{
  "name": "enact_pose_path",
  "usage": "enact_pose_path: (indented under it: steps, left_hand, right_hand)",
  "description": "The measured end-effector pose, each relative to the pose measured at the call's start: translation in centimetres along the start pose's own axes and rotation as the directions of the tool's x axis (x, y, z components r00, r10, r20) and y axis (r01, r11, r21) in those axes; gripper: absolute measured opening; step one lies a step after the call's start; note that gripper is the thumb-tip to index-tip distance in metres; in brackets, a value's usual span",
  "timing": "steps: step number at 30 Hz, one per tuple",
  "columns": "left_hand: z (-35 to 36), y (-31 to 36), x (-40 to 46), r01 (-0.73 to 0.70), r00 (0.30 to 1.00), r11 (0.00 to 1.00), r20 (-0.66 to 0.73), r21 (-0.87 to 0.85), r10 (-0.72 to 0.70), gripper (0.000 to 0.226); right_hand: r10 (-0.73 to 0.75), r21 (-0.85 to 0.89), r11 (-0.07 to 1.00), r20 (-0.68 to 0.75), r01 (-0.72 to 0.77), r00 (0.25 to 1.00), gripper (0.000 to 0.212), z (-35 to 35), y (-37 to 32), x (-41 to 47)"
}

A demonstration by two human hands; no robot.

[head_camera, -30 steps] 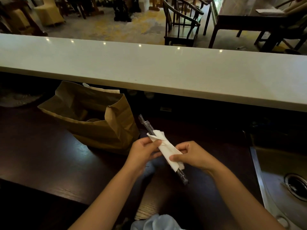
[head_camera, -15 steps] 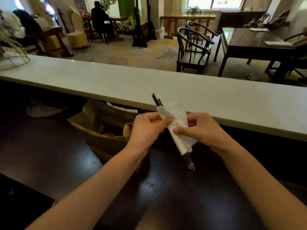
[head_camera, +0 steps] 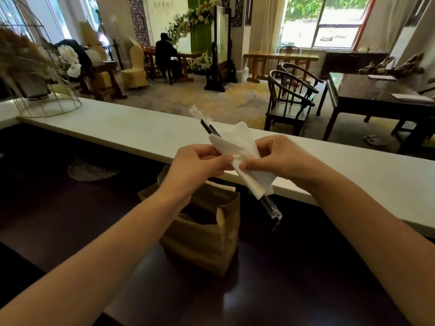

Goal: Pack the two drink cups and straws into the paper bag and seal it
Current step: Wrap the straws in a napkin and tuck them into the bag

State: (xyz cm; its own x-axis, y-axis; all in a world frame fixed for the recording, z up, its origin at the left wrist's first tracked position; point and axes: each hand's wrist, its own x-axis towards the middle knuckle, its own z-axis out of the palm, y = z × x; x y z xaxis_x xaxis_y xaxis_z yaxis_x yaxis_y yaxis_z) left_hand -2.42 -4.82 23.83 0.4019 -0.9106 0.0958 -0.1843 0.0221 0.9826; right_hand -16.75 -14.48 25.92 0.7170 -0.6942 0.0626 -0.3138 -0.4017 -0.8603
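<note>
Both hands are raised above the dark bench (head_camera: 70, 227), working on one bundle: the straws (head_camera: 209, 126) in clear wrappers, with a white napkin (head_camera: 244, 158) folded around their middle. The left hand (head_camera: 197, 164) pinches the napkin's edge between thumb and fingers, closed on the paper. The right hand (head_camera: 280, 158) does likewise from the other side, its fingers closed on the napkin and, it appears, on the straws beneath. The two-sided pinch seems meant to keep the wrap tight so napkin and straws travel as a single item.

The bundle is held slanted, upper end toward the white counter ledge (head_camera: 117, 130), lower end pointing down just beside the mouth of the paper bag (head_camera: 207, 245). That angle suits sliding it in endwise.

The bag stands upright on the bench directly below the left wrist, top open and unfolded. Its interior is dark; the cups cannot be confirmed from this view. Sealing is not yet done.
</note>
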Motion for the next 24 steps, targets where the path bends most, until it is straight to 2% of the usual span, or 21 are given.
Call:
enact_pose_path:
  steps: [2, 4, 7, 9, 12, 18, 21, 24]
  left_hand:
    - [-3.5, -0.5, 1.1, 0.006, 1.000, 0.999, 0.004, 0.050, -0.006, 0.022]
    - [-8.1, -1.6, 2.7, -0.012, 0.999, 0.972, -0.041, 0.237, 0.022, 0.023]
    - [-13.3, -4.3, 4.9, -0.046, 0.998, 0.751, 0.001, 0.659, 0.061, 0.027]
    - [-14.8, -6.5, 6.0, -0.068, 0.997, 0.655, 0.077, 0.752, 0.015, 0.037]
    - [-15.6, -9.2, 6.7, -0.126, 0.981, 0.637, 0.193, 0.760, -0.037, 0.051]
    - [-16.3, -12.2, 7.7, -0.213, 0.943, 0.787, 0.333, 0.579, 0.011, 0.042]
    - [-16.8, -12.6, 8.2, -0.256, 0.918, 0.820, 0.394, 0.512, 0.040, 0.045]
    - [-17.6, -13.2, 8.9, -0.247, 0.917, 0.849, 0.396, 0.468, 0.049, 0.044]
  right_hand:
    - [-0.023, 0.035, 0.999, -0.059, 0.025, 0.998, 0.010, 1.4, -0.7, 1.7]
    - [-0.024, 0.104, 0.994, -0.143, 0.039, 0.989, 0.012, 3.2, -1.3, 3.7]
    - [-0.030, 0.114, 0.992, -0.222, 0.056, 0.975, 0.017, 6.6, -1.7, 6.3]
    - [-0.029, 0.031, 0.999, -0.218, 0.036, 0.976, 0.023, 9.2, -1.5, 7.6]
    - [0.001, -0.140, 0.990, -0.198, -0.030, 0.980, 0.023, 12.3, -0.3, 8.7]
    - [0.165, -0.385, 0.901, -0.126, -0.202, 0.978, 0.017, 14.1, 2.4, 6.8]
    - [0.199, -0.493, 0.841, -0.099, -0.222, 0.975, 0.016, 13.6, 2.7, 6.2]
    - [0.143, -0.528, 0.832, -0.091, -0.170, 0.985, 0.010, 12.8, 2.2, 5.6]
